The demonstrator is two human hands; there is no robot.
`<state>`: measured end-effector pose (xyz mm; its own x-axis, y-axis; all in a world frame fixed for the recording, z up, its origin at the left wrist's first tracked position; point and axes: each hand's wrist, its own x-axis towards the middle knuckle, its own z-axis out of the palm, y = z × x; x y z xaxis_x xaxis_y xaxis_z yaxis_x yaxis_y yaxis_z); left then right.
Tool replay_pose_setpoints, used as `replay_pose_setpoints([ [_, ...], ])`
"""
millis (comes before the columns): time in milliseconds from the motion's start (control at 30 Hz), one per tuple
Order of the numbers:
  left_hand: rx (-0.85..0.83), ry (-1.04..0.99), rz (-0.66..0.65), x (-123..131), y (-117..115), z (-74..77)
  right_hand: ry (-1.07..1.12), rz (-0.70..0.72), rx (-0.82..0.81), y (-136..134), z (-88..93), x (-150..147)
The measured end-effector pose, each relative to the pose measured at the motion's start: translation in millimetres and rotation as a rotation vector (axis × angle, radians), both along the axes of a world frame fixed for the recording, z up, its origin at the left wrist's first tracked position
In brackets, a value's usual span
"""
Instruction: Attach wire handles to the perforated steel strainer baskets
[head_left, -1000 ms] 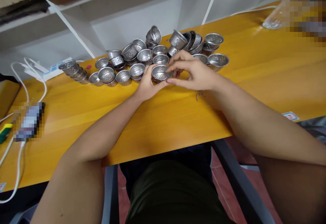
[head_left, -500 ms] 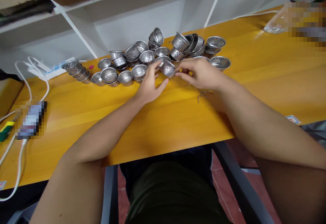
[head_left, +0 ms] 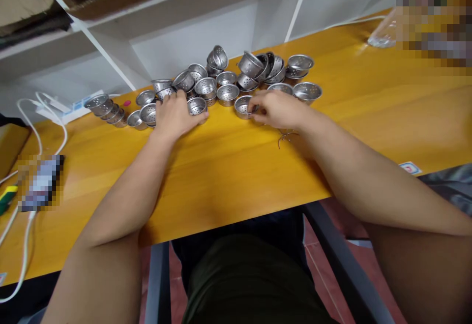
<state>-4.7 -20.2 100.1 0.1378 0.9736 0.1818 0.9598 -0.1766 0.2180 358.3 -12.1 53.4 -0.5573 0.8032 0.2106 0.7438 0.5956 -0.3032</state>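
Note:
My right hand (head_left: pixel 275 109) pinches the rim of a small perforated metal strainer cup (head_left: pixel 241 109), which sits upright at the front of the cluster. My left hand (head_left: pixel 173 115) reaches over the cups left of centre, thumb and fingers apart. Its thumb lies in front of another strainer cup (head_left: pixel 196 107), and whether it touches that cup I cannot tell. The left palm and fingers hide part of the row. Just below my right hand lie some thin bent metal wires (head_left: pixel 285 137).
Several more strainer cups, some stacked or tilted, line the back of the yellow table (head_left: pixel 221 166). A leaning stack (head_left: pixel 106 110) stands at the left. White cables run around a phone (head_left: pixel 42 181) on the left. A clear plastic item (head_left: pixel 383 34) stands at the back right.
My left hand has left the strainer cup both hands held and moved left over other cups. That cup has come down onto the table, with my right hand still at its rim.

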Motion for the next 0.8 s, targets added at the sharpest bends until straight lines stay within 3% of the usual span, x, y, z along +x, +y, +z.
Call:
replay_pose_setpoints([
  [67, -0.077, 0.082, 0.023, 9, -11, 11.3, 0.013, -0.005, -0.025, -4, 5.2, -2],
  [133, -0.076, 0.102, -0.006, 12, -11, 9.9, 0.062, -0.006, -0.027, -8, 9.1, -4],
  [367, 0.158, -0.143, -0.176, -11, 26, -32.4, 0.152, -0.045, -0.011, -16, 17.7, -6],
  [567, 0.268, -0.388, -0.482, -5, 35, -45.3, 0.181, -0.023, -0.029, -23, 25.7, -11],
  [800, 0.061, -0.332, -0.314, 10, 13, -39.6, 0.263, -0.081, -0.123, -22, 35.6, -1],
])
